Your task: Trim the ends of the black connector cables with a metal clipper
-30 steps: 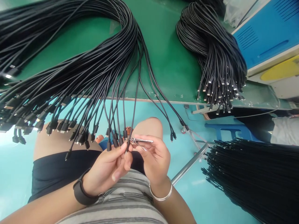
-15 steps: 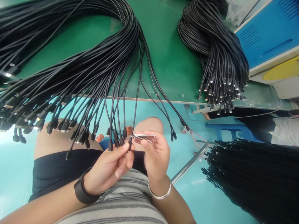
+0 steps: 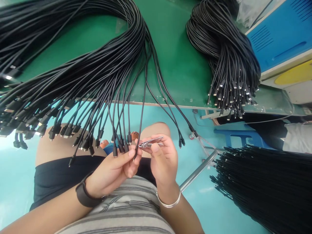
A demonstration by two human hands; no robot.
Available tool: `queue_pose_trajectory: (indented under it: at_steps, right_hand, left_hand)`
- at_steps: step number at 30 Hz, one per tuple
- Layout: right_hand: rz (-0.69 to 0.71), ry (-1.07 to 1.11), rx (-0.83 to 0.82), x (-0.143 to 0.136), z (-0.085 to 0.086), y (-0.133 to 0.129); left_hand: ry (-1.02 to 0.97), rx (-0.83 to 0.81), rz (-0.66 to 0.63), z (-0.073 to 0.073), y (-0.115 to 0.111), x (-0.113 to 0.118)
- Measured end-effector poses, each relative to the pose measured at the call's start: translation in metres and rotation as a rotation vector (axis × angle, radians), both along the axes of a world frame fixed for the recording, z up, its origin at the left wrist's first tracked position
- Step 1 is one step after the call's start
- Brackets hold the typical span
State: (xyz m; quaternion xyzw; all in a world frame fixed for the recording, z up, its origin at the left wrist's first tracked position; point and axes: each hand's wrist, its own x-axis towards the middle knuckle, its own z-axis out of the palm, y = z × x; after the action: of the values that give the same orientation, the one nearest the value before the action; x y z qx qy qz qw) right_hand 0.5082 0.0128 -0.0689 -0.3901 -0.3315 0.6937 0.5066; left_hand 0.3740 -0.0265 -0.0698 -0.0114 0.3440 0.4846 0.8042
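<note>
My left hand (image 3: 113, 174), closed with thumb and fingers pinched, grips one black cable by its connector (image 3: 136, 154), the metal tip pointing down. In my right hand (image 3: 165, 164) is a silver nail clipper (image 3: 153, 141), its lever tilted up and away from the body. The clipper's jaw end is right at the cable, just above the connector; whether it touches cannot be made out. That cable comes down from a large bundle of black cables (image 3: 114, 57) whose plugs hang over the table edge, several of them close beside my left fingers.
The green table (image 3: 168, 55) carries another coiled cable bundle (image 3: 224, 52) and a blue machine (image 3: 280, 35). At right, a dense cable pile (image 3: 265, 182) lies by a metal rail (image 3: 198, 170) and a blue stool (image 3: 239, 136). Part of another person (image 3: 297, 136) shows at the far right.
The clipper's lever has risen from nearly flat to a wider angle, and my right thumb has shifted. My left fingers have curled in closer around the connector.
</note>
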Motion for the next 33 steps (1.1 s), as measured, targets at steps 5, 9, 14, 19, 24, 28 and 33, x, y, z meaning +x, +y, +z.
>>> queue_pose_trajectory:
  at_steps: [5, 9, 14, 19, 24, 28, 33]
  right_hand:
    - [-0.009, 0.003, -0.027, -0.002, 0.004, -0.008]
    - [-0.009, -0.058, 0.003, -0.004, 0.006, -0.009]
    - [-0.015, -0.144, 0.004, -0.006, 0.006, -0.008]
    - [-0.008, -0.160, -0.025, -0.006, 0.009, -0.007]
    - [-0.033, -0.211, -0.070, -0.007, 0.012, -0.006]
    - [-0.003, -0.088, -0.110, -0.007, 0.008, -0.003]
    - [0.139, -0.127, -0.068, -0.001, 0.009, 0.008]
  left_hand:
    - [0.396, 0.125, 0.031, 0.003, -0.002, -0.001]
    - [0.475, 0.138, 0.037, 0.005, -0.002, -0.001]
    - [0.545, 0.147, 0.021, 0.005, -0.001, -0.001]
    - [0.583, 0.154, 0.005, 0.003, -0.003, -0.001]
    - [0.605, 0.181, -0.020, 0.003, -0.003, -0.001]
    - [0.567, 0.182, -0.007, 0.000, -0.003, 0.000]
    - [0.464, 0.154, 0.016, -0.010, -0.007, 0.002]
